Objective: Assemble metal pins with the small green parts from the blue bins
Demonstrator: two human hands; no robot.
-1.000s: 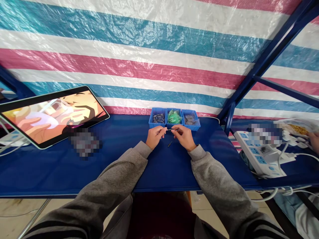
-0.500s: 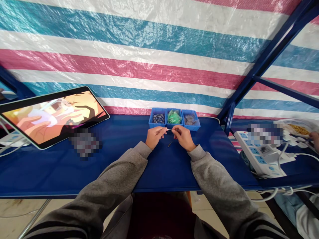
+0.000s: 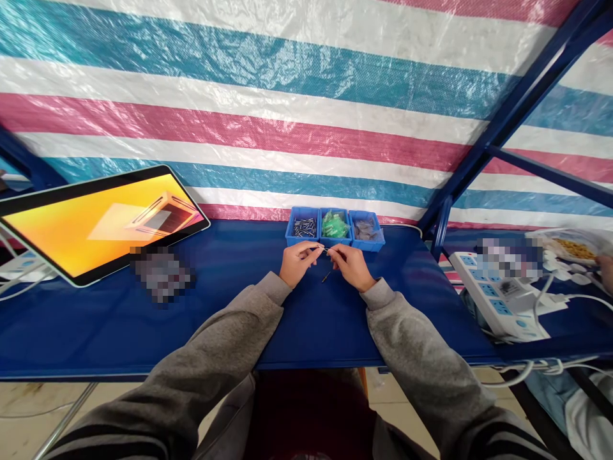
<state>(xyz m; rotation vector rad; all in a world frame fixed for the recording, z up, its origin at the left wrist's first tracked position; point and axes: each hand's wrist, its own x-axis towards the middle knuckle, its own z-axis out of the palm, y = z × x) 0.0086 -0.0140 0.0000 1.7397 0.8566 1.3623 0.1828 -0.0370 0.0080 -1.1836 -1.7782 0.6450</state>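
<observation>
Just in front of the blue bins, my left hand (image 3: 299, 263) and my right hand (image 3: 352, 265) meet, fingertips pinched close together. Between them is a small thin piece (image 3: 325, 249), pale and dark; its kind is too small to make out. A short dark pin-like part (image 3: 326, 277) lies on the blue table below my fingers. The left blue bin (image 3: 302, 243) holds many small dark and silver metal pins. Green plastic pieces (image 3: 335, 225) fill the middle bin, and greyish translucent pieces (image 3: 364, 229) lie in the right blue bin (image 3: 368, 245).
A tablet-like screen (image 3: 105, 223) leans at the left, with a blurred-out item (image 3: 163, 276) beside it. White power strips (image 3: 493, 297) with plugs and cables stand at the right. Blue frame bars (image 3: 479, 153) and a striped tarp (image 3: 306, 134) rise behind. Another person's hand (image 3: 606, 271) shows at the far right.
My hands stay at the same spot, fingers shifting slightly around the small piece. My right fingertips have tilted a little lower. The picture on the screen has changed.
</observation>
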